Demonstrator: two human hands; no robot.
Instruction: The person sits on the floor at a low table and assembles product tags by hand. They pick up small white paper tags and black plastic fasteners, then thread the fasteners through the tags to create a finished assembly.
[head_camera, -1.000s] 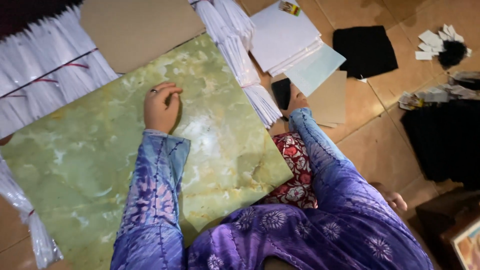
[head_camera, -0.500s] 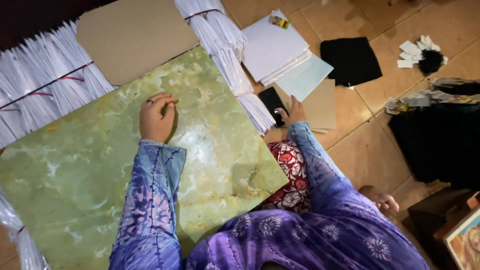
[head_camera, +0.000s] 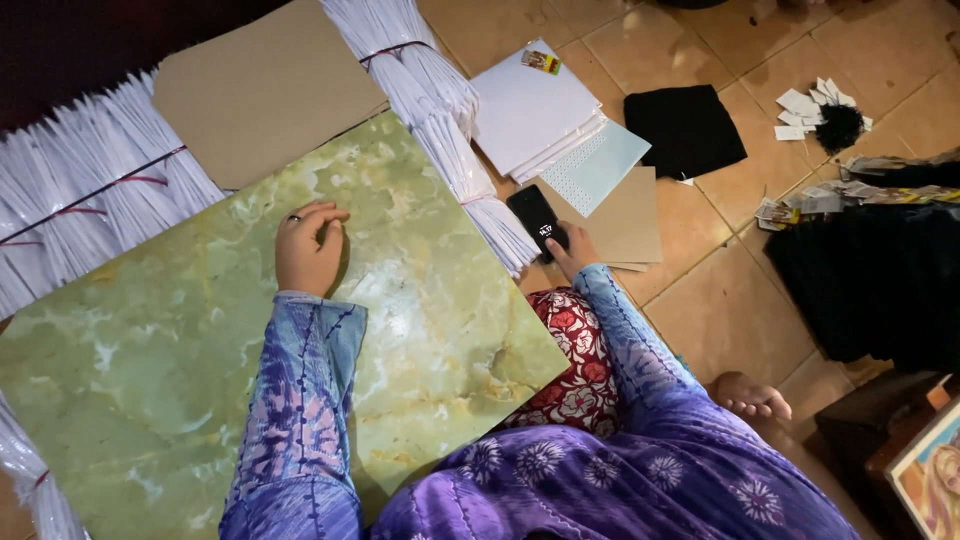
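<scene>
Left hand (head_camera: 308, 248) lies knuckles up on the green marbled slab (head_camera: 180, 400), fingers curled loosely under, a ring on one finger, gripping nothing. The slab is the surface here, a big square board tilted across the person's lap, its near right corner over a red floral cloth (head_camera: 575, 375).

Right hand (head_camera: 572, 250) is out to the right, past the slab's edge, fingertips resting on a black phone (head_camera: 535, 220) that lies on the tiled floor (head_camera: 730, 300). The hand covers the phone's near end; whether the fingers are closed around it I cannot tell.

Between slab and phone runs a white bundle (head_camera: 450, 140), a long bound stack of thin white pieces, fanning from the far edge down to just beside the phone. More of the same, the left bundles (head_camera: 90, 200), tied with dark bands, crowd the slab's far left edge. A brown cardboard sheet (head_camera: 265, 90) sits at the far side, between the two, touching the slab's far corner.

Just beyond the phone: white paper sheets (head_camera: 530, 110), a pale blue sheet (head_camera: 605, 165) and a tan card (head_camera: 630, 215), overlapping. Farther right, a black cloth (head_camera: 685, 130) lies flat, then small white scraps (head_camera: 810, 105) with a black tuft. A dark pile (head_camera: 880, 280) fills the right side. A bare foot (head_camera: 750, 397) shows near right.
</scene>
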